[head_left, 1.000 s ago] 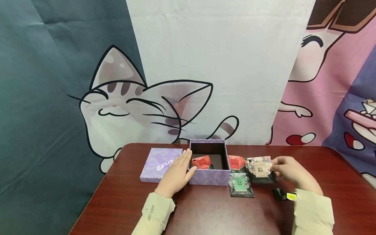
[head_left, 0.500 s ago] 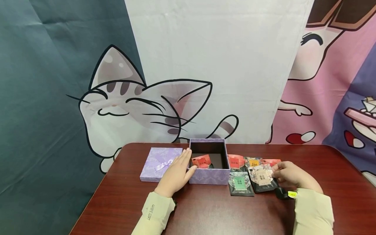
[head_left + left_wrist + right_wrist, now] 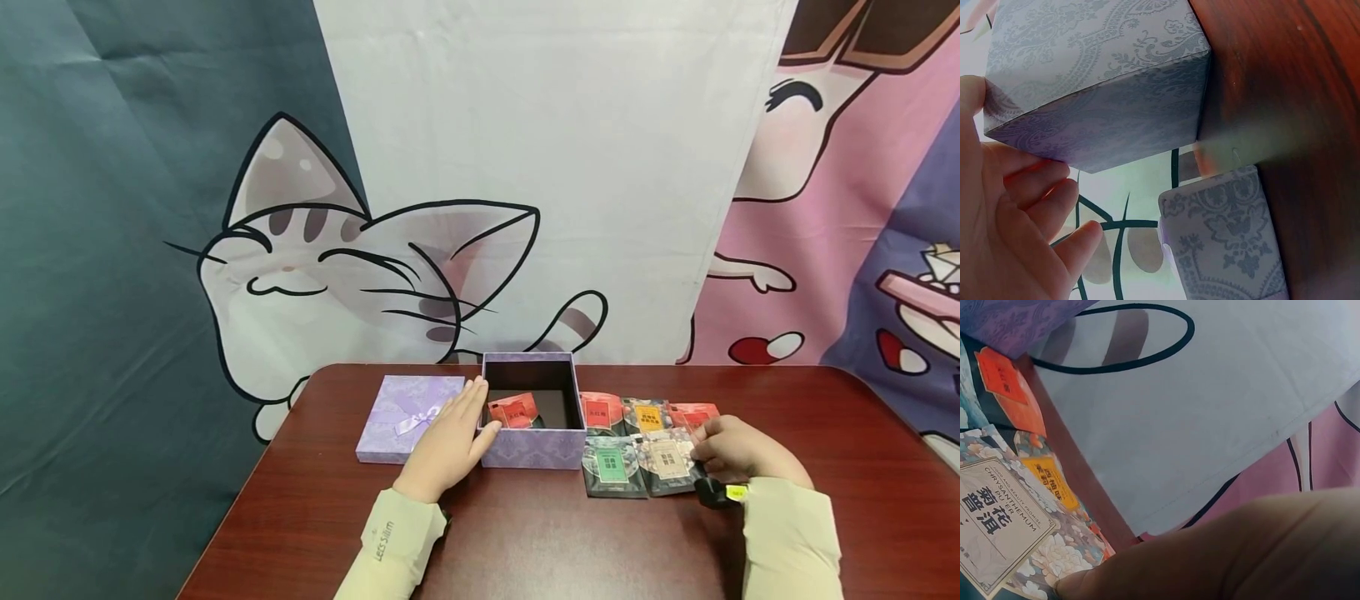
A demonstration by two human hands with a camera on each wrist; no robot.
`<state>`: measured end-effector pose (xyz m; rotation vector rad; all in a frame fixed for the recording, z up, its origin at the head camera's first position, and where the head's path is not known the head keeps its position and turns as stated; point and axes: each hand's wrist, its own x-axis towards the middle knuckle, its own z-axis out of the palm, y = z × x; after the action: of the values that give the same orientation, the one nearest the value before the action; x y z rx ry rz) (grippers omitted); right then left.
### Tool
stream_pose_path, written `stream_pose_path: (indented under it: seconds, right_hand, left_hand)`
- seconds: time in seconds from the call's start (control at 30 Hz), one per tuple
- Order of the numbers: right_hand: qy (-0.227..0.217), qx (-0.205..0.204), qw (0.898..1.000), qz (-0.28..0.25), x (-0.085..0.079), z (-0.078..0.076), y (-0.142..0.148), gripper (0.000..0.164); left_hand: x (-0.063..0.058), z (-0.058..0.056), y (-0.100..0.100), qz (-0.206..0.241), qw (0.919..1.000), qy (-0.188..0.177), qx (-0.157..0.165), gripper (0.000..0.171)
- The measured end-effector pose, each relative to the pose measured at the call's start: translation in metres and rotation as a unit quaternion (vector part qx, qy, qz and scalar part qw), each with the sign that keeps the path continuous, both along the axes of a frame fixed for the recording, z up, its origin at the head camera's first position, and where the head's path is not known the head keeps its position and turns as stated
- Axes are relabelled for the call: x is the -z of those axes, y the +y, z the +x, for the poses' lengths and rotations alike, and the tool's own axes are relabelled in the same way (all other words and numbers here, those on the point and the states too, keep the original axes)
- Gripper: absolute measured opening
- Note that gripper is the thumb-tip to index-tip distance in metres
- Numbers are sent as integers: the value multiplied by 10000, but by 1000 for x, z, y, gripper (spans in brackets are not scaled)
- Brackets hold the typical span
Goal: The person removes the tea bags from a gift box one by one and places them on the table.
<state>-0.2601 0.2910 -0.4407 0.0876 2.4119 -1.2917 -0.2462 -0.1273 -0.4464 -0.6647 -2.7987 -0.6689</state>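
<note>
A purple patterned gift box [image 3: 534,450] stands uncovered on the table, one red-topped tea sachet [image 3: 516,410] lying inside. My left hand [image 3: 447,442] rests against its left wall with the fingers extended; in the left wrist view they lie along the box side [image 3: 1116,119]. With thumb and fingers, my right hand [image 3: 748,454] pinches the right edge of a floral tea sachet [image 3: 667,458], labelled Chrysanthemum Pu'er. The thumb lies over that sachet [image 3: 1004,525] in the right wrist view; the other fingers are hidden. A green-labelled sachet [image 3: 611,467] is directly left of it.
Behind these lie a red sachet [image 3: 598,414], an orange-labelled sachet [image 3: 647,417] and another red sachet [image 3: 692,412]. The purple lid with a bow [image 3: 382,417] sits left of the box. A cartoon curtain [image 3: 600,167] hangs behind the brown table [image 3: 555,550].
The floral sachet has slid toward the person in my right hand, uncovering the orange-labelled and right red sachets behind it. It now lies beside the green-labelled one. My left hand stays put.
</note>
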Motion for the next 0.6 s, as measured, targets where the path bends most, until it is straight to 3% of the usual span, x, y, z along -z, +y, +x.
stream_pose_path:
  seconds: [0.33,0.6]
  right_hand:
    - [54,191,9997,135,3,2,-1,7]
    - [320,283,9982,409,-10,1,-3,12]
  left_hand:
    - [-1,1,0,-30,10000,-18,0,66]
    - [0,0,1,-27,10000,9,-14,66]
